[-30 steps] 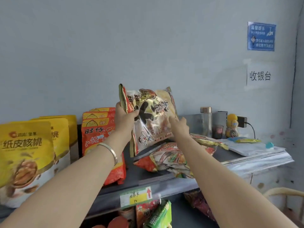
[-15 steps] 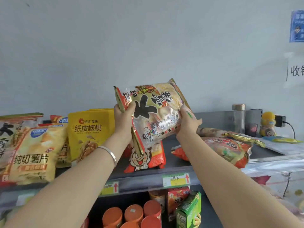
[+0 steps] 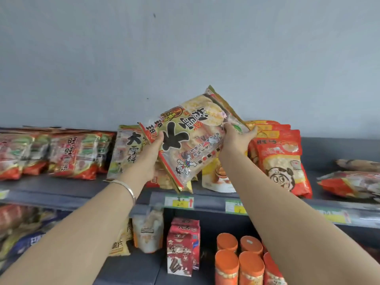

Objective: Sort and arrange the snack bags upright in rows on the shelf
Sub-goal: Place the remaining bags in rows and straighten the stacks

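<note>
Far left of the held cracker bag (image 3: pixel 195 140), red-and-green snack bags (image 3: pixel 72 155) are standing in a row on the grey shelf (image 3: pixel 82 200). Just left of the held cracker bag, and partly behind it, a matching bag (image 3: pixel 128 149) is standing upright. The left hand (image 3: pixel 148 159), with a silver bangle (image 3: pixel 126 187) at the wrist, is gripping the pack's lower left edge. Its thumb is pressing on the front; the other fingers are hidden behind. The held cracker bag is hanging tilted in the air above the shelf's front, one corner pointing up at the grey wall. The right hand (image 3: pixel 236 140) is gripping the upper right edge, thumb lying on the front and fingers curling round the back, one fingertip showing past the edge. Just below and behind the held cracker bag, a yellow pouch (image 3: pixel 216 177) is standing. To its right, red bags (image 3: pixel 281 157) are standing packed together, and farther right more bags (image 3: pixel 349 184) are lying flat. Directly beneath the held cracker bag, a price tag (image 3: pixel 178 202) is sitting on the shelf lip. Lower still, red cartons (image 3: pixel 181 247) and orange-lidded canisters (image 3: pixel 238 256) are standing.
</note>
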A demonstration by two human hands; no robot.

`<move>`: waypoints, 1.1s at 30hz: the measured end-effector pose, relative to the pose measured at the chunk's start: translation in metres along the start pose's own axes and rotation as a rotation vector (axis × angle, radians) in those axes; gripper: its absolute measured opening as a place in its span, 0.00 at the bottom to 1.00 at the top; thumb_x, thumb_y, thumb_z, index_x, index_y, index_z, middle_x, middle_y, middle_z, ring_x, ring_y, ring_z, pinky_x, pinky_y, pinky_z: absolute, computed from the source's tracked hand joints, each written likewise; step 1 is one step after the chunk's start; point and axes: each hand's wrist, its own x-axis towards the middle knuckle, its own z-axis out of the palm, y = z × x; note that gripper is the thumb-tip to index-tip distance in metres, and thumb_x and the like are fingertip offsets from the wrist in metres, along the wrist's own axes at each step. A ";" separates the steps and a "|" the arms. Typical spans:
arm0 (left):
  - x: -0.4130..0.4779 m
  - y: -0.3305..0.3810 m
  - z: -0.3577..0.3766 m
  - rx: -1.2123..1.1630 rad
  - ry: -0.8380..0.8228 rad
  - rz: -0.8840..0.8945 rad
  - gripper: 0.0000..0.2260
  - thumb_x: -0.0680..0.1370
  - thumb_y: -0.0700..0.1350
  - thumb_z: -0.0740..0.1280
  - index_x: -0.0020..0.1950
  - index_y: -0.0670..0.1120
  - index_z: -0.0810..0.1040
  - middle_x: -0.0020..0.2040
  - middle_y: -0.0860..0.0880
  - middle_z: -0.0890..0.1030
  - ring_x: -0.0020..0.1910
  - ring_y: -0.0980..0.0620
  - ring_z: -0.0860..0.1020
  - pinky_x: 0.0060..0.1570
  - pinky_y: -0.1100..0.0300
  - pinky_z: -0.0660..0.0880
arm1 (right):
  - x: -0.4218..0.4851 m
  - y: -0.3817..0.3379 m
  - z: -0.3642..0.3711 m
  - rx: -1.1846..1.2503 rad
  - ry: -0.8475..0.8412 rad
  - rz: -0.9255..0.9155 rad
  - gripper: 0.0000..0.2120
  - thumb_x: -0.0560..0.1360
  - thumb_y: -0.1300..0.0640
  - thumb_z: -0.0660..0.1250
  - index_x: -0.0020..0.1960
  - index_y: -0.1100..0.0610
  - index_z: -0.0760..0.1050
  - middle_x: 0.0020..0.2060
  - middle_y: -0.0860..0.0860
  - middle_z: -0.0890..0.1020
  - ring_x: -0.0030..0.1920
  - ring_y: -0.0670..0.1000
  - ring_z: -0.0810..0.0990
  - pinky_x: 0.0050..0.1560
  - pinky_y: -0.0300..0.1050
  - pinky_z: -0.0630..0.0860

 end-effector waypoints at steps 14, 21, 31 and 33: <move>-0.019 -0.061 -0.185 -0.197 -0.109 0.176 0.23 0.72 0.45 0.68 0.67 0.49 0.70 0.63 0.48 0.78 0.60 0.44 0.78 0.54 0.50 0.77 | -0.126 0.104 0.166 0.027 -0.179 0.250 0.39 0.76 0.57 0.68 0.77 0.46 0.48 0.72 0.57 0.65 0.65 0.59 0.72 0.59 0.50 0.70; 0.026 -0.032 -0.214 -0.454 0.074 0.296 0.36 0.69 0.64 0.60 0.72 0.45 0.65 0.61 0.46 0.78 0.61 0.50 0.75 0.66 0.51 0.68 | -0.139 0.163 0.224 0.191 -0.270 0.544 0.31 0.74 0.56 0.69 0.71 0.48 0.56 0.59 0.53 0.71 0.52 0.57 0.76 0.54 0.54 0.76; 0.109 0.010 -0.217 -0.814 0.385 0.367 0.15 0.75 0.49 0.70 0.59 0.46 0.74 0.61 0.40 0.77 0.59 0.41 0.77 0.62 0.46 0.73 | -0.118 0.232 0.282 0.085 -0.434 0.608 0.32 0.69 0.58 0.75 0.66 0.57 0.61 0.62 0.58 0.73 0.57 0.59 0.78 0.58 0.59 0.77; 0.121 0.014 -0.231 -0.818 0.454 0.352 0.22 0.74 0.45 0.71 0.66 0.44 0.70 0.60 0.39 0.77 0.56 0.40 0.79 0.58 0.44 0.75 | -0.110 0.238 0.288 0.002 -0.463 0.657 0.39 0.70 0.58 0.75 0.73 0.56 0.56 0.66 0.58 0.70 0.62 0.59 0.74 0.62 0.59 0.73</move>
